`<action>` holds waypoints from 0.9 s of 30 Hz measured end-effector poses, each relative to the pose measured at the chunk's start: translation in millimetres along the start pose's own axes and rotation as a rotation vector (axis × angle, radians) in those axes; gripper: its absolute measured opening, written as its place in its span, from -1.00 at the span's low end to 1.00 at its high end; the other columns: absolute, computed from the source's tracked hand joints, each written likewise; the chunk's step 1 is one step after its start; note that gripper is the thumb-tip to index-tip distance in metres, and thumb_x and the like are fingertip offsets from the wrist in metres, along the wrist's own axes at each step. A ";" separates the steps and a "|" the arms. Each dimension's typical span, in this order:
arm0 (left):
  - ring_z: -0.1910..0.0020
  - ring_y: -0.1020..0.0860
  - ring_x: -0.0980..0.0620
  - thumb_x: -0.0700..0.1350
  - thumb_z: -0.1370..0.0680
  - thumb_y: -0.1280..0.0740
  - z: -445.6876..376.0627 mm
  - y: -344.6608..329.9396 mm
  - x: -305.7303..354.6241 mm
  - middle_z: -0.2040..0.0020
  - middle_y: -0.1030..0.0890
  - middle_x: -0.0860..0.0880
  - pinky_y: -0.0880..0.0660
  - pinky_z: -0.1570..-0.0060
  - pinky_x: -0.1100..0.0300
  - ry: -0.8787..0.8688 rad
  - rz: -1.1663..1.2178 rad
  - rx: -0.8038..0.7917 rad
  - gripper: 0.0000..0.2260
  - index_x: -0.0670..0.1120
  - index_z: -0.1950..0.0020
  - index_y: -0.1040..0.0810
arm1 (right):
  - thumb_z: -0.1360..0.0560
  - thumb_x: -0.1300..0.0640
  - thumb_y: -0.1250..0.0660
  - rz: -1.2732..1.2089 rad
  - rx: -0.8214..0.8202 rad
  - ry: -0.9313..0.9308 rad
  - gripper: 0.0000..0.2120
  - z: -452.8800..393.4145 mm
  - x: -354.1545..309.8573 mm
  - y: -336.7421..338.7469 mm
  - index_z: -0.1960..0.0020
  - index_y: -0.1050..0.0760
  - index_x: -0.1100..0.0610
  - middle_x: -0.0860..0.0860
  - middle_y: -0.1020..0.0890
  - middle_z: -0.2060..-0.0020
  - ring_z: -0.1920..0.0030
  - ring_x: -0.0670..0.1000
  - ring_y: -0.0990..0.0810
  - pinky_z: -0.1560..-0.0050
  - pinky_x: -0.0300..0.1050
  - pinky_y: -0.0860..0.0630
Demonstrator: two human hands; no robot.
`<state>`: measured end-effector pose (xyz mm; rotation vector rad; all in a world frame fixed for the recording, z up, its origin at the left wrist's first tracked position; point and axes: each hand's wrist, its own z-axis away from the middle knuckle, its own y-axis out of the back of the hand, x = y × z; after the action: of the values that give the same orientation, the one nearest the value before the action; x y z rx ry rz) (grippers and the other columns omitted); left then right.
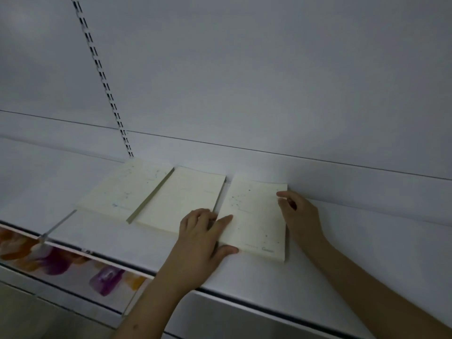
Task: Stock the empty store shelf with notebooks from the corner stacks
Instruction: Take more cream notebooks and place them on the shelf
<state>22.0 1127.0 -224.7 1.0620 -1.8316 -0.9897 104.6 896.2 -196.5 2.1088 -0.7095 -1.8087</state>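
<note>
Three cream notebook stacks lie flat in a row on the white shelf [354, 241], against the back panel. The left stack [122, 187] and the middle stack [178, 199] rest untouched. My left hand [203, 238] presses the left edge of the right stack [254, 216], with the thumb under its near corner and a finger on the cover. My right hand [298, 216] grips the same stack along its right edge, fingers curled at the far corner.
A slotted metal upright [102, 77] runs up the back panel behind the left stack. Below the shelf front, at the lower left, shows packaging with purple and orange flowers [73, 267]. A thin divider rod [58, 225] lies near the shelf's left front edge.
</note>
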 end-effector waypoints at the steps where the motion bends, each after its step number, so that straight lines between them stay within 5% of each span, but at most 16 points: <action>1: -0.34 -0.29 -0.04 0.39 -0.55 0.00 0.1 -0.1 0.2 -0.23 -0.45 -0.01 -0.26 -0.36 0.01 -0.005 -0.008 -0.002 -0.36 0.03 -0.46 -0.38 | -0.56 0.15 -0.27 0.009 -0.007 0.017 -0.80 0.5 0.2 0.4 -0.12 -0.60 0.08 0.16 -0.65 0.10 0.16 0.06 -0.55 0.27 -0.36 -0.36; 7: -0.28 -0.33 -0.04 0.36 -0.53 -0.10 0.5 2.0 0.1 -0.20 -0.44 -0.04 -0.25 -0.33 0.03 -0.002 -0.039 -0.016 -0.40 0.04 -0.45 -0.37 | -0.56 0.13 -0.29 0.032 -0.058 0.044 -0.82 2.3 1.7 1.8 -0.12 -0.61 0.09 0.13 -0.65 0.09 0.07 0.08 -0.59 0.13 -0.22 -0.42; 13: -0.23 -0.36 -0.06 0.37 -0.47 -0.14 0.1 6.3 5.2 -0.15 -0.46 -0.05 -0.30 -0.28 -0.02 0.015 -0.054 -0.017 -0.38 0.06 -0.42 -0.40 | -0.57 0.10 -0.27 0.056 -0.037 0.008 -0.84 0.7 2.9 0.8 -0.07 -0.60 0.07 -0.01 -0.63 0.05 0.09 -0.06 -0.53 0.20 -0.46 -0.34; 17: -0.21 -0.36 -0.06 0.36 -0.45 -0.15 1.1 10.0 9.2 -0.11 -0.45 -0.05 -0.30 -0.27 0.01 0.035 -0.044 -0.011 -0.37 0.05 -0.41 -0.42 | -0.59 0.09 -0.25 0.128 -0.047 0.010 -0.77 8.3 0.1 3.7 -0.18 -0.57 0.11 0.01 -0.63 -0.06 0.02 -0.09 -0.50 0.06 -0.28 -0.33; 23: -0.27 -0.36 -0.21 0.36 -0.42 -0.11 -0.3 10.4 8.5 -0.31 -0.38 -0.19 -0.32 -0.24 -0.07 0.001 -0.029 -0.040 -0.32 0.00 -0.41 -0.43 | -0.61 0.12 -0.22 0.175 -0.011 0.059 -0.78 60.4 0.1 23.5 -0.18 -0.55 0.15 0.01 -0.61 -0.03 0.01 -0.06 -0.52 0.03 -0.33 -0.33; 27: -0.42 -0.26 -0.19 0.40 -0.43 -0.05 -6.1 21.9 31.3 -0.47 -0.29 -0.17 -0.21 -0.40 -0.10 -0.068 -0.022 -0.002 -0.27 0.01 -0.48 -0.34 | -0.60 0.11 -0.24 0.170 0.059 0.082 -0.76 88.7 2.9 61.6 -0.22 -0.53 0.15 0.02 -0.56 -0.20 -0.11 -0.04 -0.53 -0.09 -0.32 -0.34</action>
<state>10.1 1104.7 -195.3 1.0613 -1.8768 -1.0528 6.7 852.2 -183.9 2.0767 -0.9013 -1.6215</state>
